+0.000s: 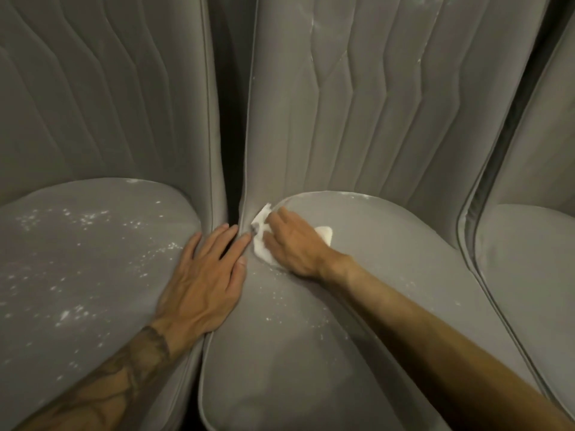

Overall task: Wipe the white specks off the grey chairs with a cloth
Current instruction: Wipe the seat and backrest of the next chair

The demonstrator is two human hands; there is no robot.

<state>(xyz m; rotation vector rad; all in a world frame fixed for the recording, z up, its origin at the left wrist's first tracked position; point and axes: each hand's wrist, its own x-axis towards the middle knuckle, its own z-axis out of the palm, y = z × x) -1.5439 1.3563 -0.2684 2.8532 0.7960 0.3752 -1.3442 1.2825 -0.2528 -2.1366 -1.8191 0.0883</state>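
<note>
Three grey upholstered chairs stand side by side. My right hand (291, 245) presses a white cloth (261, 247) flat onto the back left corner of the middle chair's seat (311, 353), beside the backrest seam. My left hand (203, 276) lies flat with fingers spread on the right edge of the left chair's seat (77, 275), its fingertips reaching across the gap between the two chairs. Many white specks (84, 217) dot the left seat. Fewer white specks (280, 300) lie on the middle seat in front of the cloth.
The middle chair's quilted backrest (357, 104) carries faint white marks near its top. A dark narrow gap (231, 119) separates the left and middle chairs. A third grey chair (529, 259) stands at the right, with a few specks along its edge.
</note>
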